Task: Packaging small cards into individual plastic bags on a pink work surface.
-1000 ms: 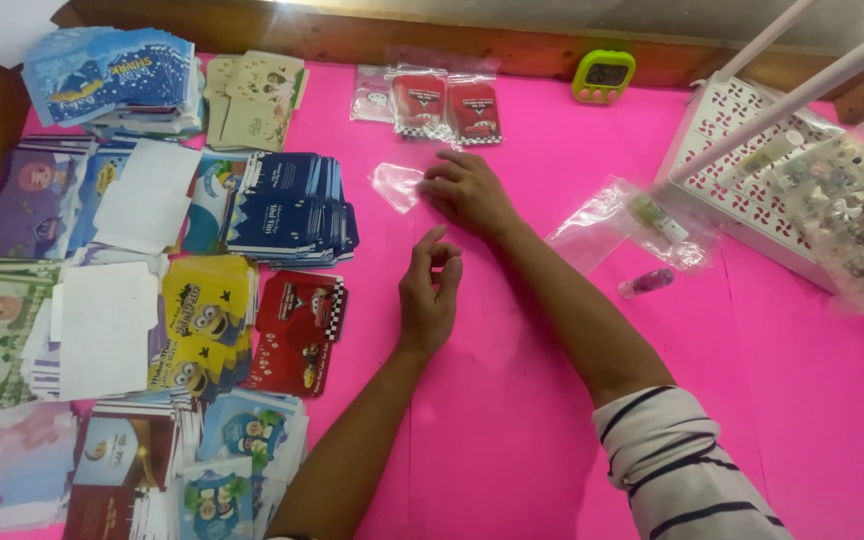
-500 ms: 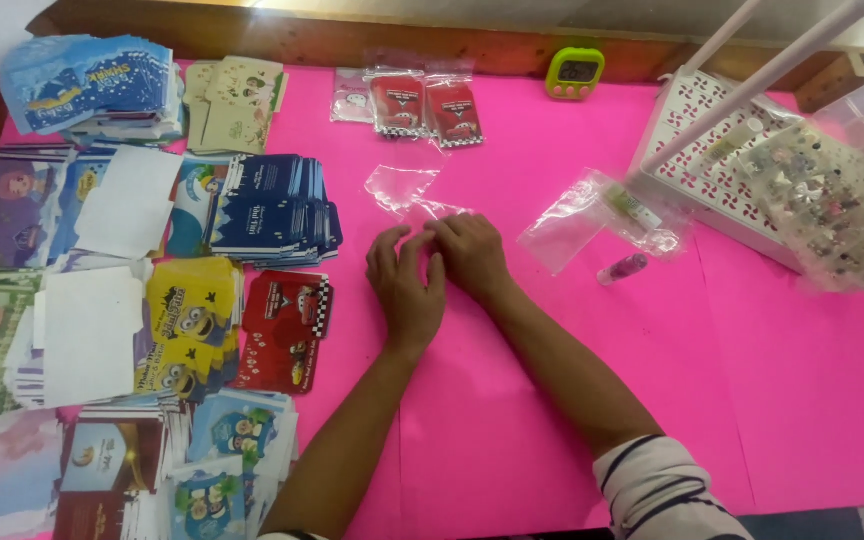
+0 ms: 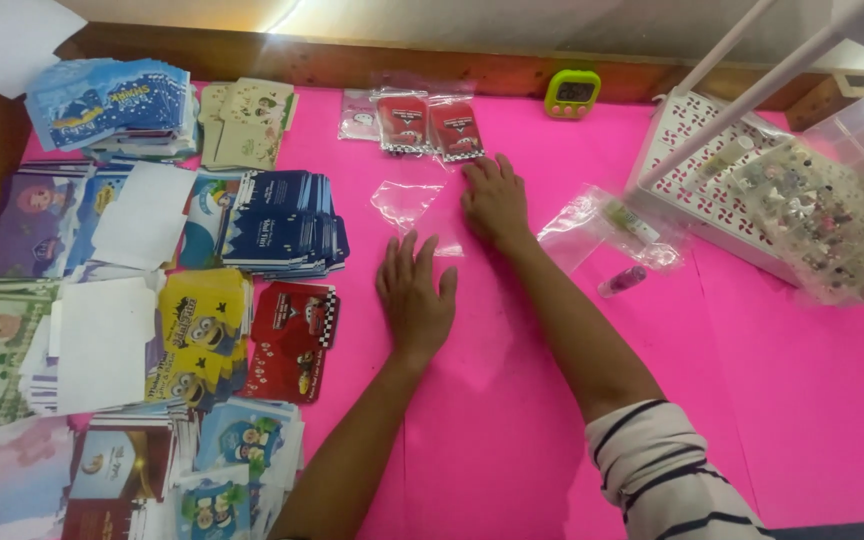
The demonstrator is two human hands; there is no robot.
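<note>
As both lie flat, left hand (image 3: pixel 415 298), right hand (image 3: pixel 495 201), clear bag (image 3: pixel 414 205)

Head camera, looking steeply down on our pink table (image 3: pixel 512 420) from just above.

We have one view only, so nothing is shared with a second one. It sits at our head and faces forward and down, with the wooden back edge (image 3: pixel 352 62) along the top of the frame and our forearms entering from the bottom. It is near enough that our left hand (image 3: pixel 415 298) and right hand (image 3: pixel 495 203) lie around the middle, the card stacks (image 3: pixel 152 290) fill the left side, and the white basket (image 3: pixel 712 190) is cut off at upper right.
</note>
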